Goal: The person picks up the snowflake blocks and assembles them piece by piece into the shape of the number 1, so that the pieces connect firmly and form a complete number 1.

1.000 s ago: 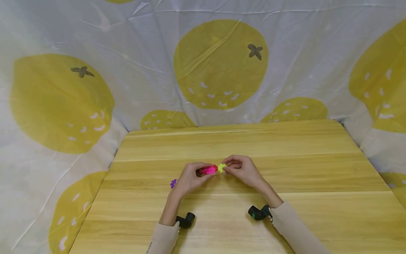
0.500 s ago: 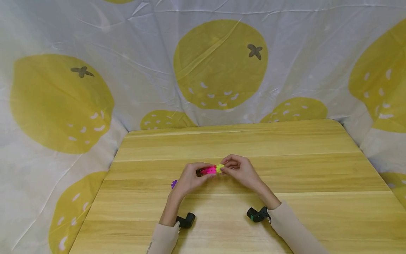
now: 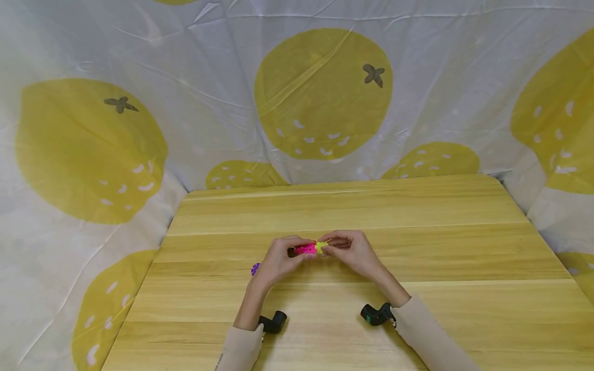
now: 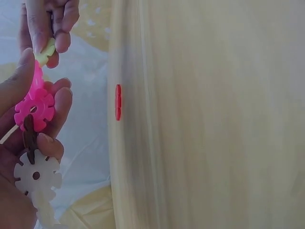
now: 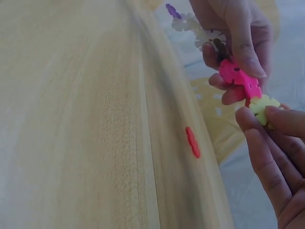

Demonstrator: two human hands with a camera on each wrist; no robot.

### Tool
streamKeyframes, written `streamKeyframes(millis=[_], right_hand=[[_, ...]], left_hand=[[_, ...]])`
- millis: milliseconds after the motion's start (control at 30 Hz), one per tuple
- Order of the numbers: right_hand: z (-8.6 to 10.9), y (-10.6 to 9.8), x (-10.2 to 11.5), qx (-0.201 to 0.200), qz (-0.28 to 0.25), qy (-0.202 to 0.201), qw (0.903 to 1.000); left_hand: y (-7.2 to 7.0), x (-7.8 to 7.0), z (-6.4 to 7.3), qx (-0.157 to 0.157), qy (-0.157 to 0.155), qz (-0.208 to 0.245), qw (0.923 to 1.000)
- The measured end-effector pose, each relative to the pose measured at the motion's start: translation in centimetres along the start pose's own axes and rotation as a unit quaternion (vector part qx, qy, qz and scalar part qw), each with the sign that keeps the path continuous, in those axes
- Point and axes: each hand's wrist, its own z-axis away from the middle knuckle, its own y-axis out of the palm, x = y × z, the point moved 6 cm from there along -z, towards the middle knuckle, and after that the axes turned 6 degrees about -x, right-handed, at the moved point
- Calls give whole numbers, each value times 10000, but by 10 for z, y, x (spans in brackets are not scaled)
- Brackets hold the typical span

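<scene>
My left hand (image 3: 280, 257) grips a chain of slotted plastic snowflake discs. In the left wrist view, a pink disc (image 4: 40, 109) lies between thumb and fingers, with a dark brown disc (image 4: 30, 138) and a white disc (image 4: 38, 175) behind it. A purple disc (image 5: 173, 11) sits at the chain's far end in the right wrist view. With thumb and fingers my right hand (image 3: 355, 252) pinches a yellow disc (image 5: 263, 108) against the pink end. Whether its slot is engaged I cannot tell. Fingers cover part of the chain.
A single red disc (image 5: 192, 142) lies on the wooden table (image 3: 417, 216), near an edge in both wrist views. Black camera mounts (image 3: 377, 313) hang at both wrists. A lemon-print cloth (image 3: 209, 103) stands behind and beside the table.
My right hand has brought the yellow disc leftward from a small gap to the pink end, and the disc has turned. The left hand has barely moved.
</scene>
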Motion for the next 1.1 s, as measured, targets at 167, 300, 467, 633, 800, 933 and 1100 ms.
streamKeyframes(millis=[167, 300, 467, 633, 800, 933, 1100], right_hand=[[0, 2, 1, -39, -77, -63, 9999], [1, 2, 1, -80, -129, -123, 9998], [1, 4, 2, -48, -287, -162, 9994], [1, 4, 3, -43, -324, -138, 9994], [1, 2, 1, -49, -302, -143, 9994], [1, 2, 1, -71, -224, -245, 9994], [0, 4, 0, -121, -237, -201, 9994]], left_hand=[[0, -1, 0, 28, 34, 72, 10000], [0, -2, -1, 82, 54, 223, 9997], [1, -1, -1, 147, -53, 306, 9994], [1, -2, 0, 52, 13, 238, 9997], [3, -4, 0, 19, 84, 255, 9996], [4, -4, -1, 34, -8, 332, 9994], [3, 0, 0, 47, -178, 465, 9987]])
